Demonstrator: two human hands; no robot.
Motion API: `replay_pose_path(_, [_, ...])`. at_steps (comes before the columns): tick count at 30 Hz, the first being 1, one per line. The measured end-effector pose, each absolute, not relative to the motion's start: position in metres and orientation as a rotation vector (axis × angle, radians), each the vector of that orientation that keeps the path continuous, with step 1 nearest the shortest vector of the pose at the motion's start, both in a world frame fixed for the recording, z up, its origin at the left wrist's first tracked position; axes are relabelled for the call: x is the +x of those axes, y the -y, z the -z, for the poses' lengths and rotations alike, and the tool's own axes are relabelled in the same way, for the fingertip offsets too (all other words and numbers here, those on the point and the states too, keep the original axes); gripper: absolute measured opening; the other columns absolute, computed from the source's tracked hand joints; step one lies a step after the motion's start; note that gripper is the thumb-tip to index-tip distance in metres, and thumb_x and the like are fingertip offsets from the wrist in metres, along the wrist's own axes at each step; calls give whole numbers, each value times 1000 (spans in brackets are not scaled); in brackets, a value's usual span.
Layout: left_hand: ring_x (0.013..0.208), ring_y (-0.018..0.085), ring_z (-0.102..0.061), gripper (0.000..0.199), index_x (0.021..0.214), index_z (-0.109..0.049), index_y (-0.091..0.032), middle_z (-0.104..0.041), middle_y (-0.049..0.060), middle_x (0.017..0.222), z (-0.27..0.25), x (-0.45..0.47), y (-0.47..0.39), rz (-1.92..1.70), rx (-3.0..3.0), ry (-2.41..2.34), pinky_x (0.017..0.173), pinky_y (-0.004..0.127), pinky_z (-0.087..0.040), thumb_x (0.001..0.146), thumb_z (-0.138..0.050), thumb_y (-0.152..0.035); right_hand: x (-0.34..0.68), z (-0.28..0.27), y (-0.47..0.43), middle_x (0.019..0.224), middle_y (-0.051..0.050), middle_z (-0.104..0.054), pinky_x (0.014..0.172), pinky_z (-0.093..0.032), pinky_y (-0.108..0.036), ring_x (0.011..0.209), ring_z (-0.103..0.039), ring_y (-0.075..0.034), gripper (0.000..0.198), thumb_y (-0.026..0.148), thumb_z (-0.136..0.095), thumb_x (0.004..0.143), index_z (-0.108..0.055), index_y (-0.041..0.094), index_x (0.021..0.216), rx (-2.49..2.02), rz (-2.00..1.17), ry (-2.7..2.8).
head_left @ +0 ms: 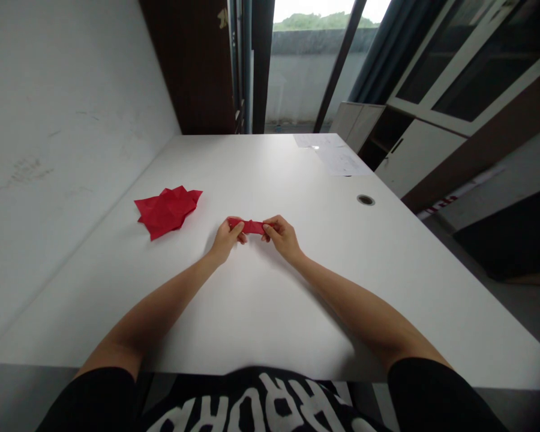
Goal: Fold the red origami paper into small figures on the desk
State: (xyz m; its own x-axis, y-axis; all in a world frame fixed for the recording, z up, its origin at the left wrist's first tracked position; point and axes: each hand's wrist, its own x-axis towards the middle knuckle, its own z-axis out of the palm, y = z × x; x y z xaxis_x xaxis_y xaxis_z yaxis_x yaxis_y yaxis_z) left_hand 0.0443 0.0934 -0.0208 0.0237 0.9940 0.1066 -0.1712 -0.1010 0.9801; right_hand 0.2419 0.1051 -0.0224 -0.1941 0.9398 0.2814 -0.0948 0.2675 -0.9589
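A narrow strip of folded red paper (253,227) is stretched between my two hands, just above the white table (261,306). My left hand (227,239) pinches its left end, thumb on top. The right end is gripped between the thumb and fingers of my right hand (282,237). Parts of both ends are hidden by my fingers. To the left of my left hand, creased red paper sheets (167,210) lie on the table in a loose, uneven pile with pointed corners.
White papers (339,161) lie at the table's far right corner. A round cable hole (366,200) is set in the tabletop on the right. A white wall (72,120) borders the left side. Cabinets (425,153) stand beyond the right edge.
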Motion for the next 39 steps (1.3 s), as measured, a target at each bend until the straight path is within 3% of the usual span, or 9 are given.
replay_pose_path(4, [54, 11, -58, 43, 76, -64, -13, -66, 4, 68, 25, 49, -91, -1202, 1297, -1069, 54, 24, -48, 84, -70, -55, 241, 24, -104, 67, 2, -67, 58, -51, -29, 59, -65, -15, 36, 54, -67, 89, -60, 21, 99, -861, -1160, 1437])
replay_pose_path(9, [50, 10, -51, 49, 59, -59, -15, -58, 1, 55, 27, 49, -90, -1213, 1388, -1127, 49, 23, -42, 88, -64, -54, 240, 23, -103, 65, 2, -67, 56, -50, -27, 57, -63, -14, 34, 51, -69, 88, -59, 21, 101, -789, -1204, 1417])
replay_pose_path(13, [45, 8, -43, 47, 64, -61, -15, -50, -2, 49, 25, 49, -88, -1214, 1412, -1112, 47, 23, -35, 88, -64, -55, 236, 21, -100, 63, 6, -66, 54, -49, -26, 53, -60, -13, 45, 49, -74, 84, -53, 23, 114, -748, -1326, 1333])
replay_pose_path(20, [46, 7, -38, 50, 63, -55, -16, -45, -4, 50, 26, 56, -82, -1213, 1418, -1048, 47, 23, -28, 88, -64, -58, 228, 20, -91, 65, 1, -63, 54, -47, -26, 57, -60, -12, 40, 56, -72, 85, -58, 18, 84, -750, -1516, 1408])
replay_pose_path(27, [44, 7, -33, 53, 67, -60, -16, -41, -5, 49, 21, 63, -77, -1243, 1284, -1106, 44, 24, -23, 84, -64, -65, 230, 18, -91, 61, 2, -62, 52, -46, -26, 53, -56, -12, 41, 58, -71, 84, -59, 19, 83, -819, -1420, 1464])
replay_pose_path(35, [49, 8, -38, 59, 57, -50, -18, -46, -2, 53, 22, 61, -78, -1247, 1286, -1068, 48, 24, -30, 82, -65, -69, 226, 17, -86, 57, 2, -59, 51, -41, -26, 50, -52, -11, 41, 56, -67, 89, -60, 19, 74, -808, -1400, 1492])
replay_pose_path(39, [44, 7, -34, 64, 54, -49, -18, -42, -3, 48, 19, 64, -75, -1158, 1269, -1016, 45, 25, -27, 82, -59, -75, 225, 18, -83, 52, 2, -54, 52, -41, -27, 49, -49, -11, 49, 58, -58, 94, -57, 19, 64, -776, -1451, 1577])
